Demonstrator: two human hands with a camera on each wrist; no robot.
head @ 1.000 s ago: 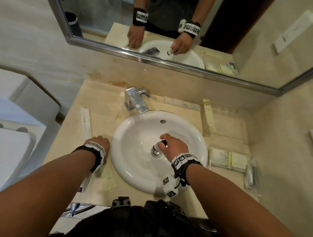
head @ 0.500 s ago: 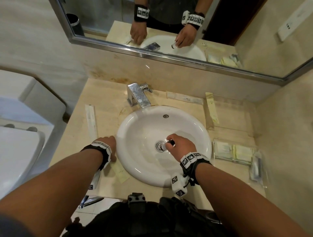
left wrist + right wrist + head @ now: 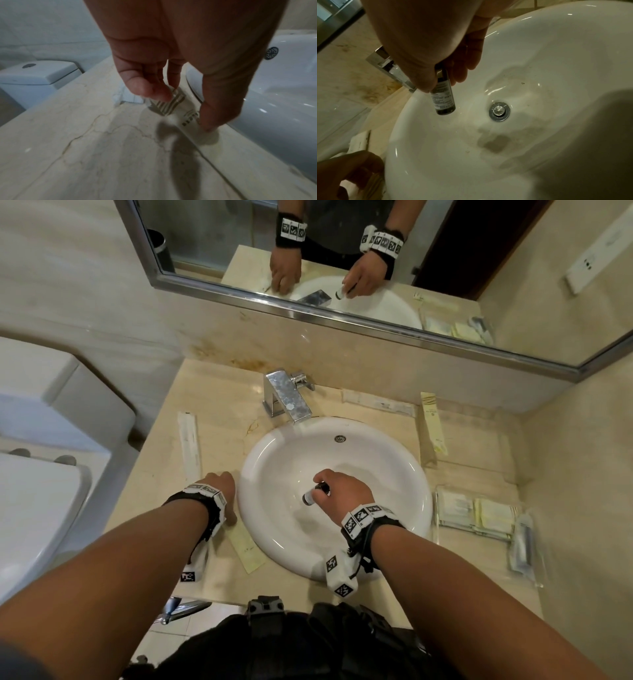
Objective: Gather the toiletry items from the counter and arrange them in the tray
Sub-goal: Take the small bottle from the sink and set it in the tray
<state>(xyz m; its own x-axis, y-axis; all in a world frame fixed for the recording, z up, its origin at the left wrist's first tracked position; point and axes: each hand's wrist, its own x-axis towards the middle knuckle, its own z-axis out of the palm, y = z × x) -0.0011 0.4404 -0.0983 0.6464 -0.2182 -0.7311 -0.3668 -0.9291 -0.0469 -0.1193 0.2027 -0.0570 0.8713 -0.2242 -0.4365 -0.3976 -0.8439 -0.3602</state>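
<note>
My right hand [image 3: 337, 491] hangs over the white sink [image 3: 274, 529] and grips a small dark bottle [image 3: 310, 496] with a white printed label. In the right wrist view the bottle [image 3: 444, 100] points down from between thumb and fingers [image 3: 462, 75], left of the drain [image 3: 499, 111]. My left hand [image 3: 221, 484] rests on the counter beside the sink's left rim. Its nearly straight thumb and fingertips [image 3: 208, 121] touch a flat cream packet [image 3: 169, 106]. The clear tray [image 3: 438, 498] at the right holds several flat packets.
A long white packet [image 3: 190, 443] lies at the left of the counter. Behind the sink lie another white packet [image 3: 376, 404] and a yellow one [image 3: 433, 422]. The chrome faucet [image 3: 287, 398] overhangs the basin. A toilet [image 3: 51, 440] stands to the left.
My right hand has come up off the drain with the bottle, now held clear of the basin floor. The left hand stays at the same spot on the counter.
</note>
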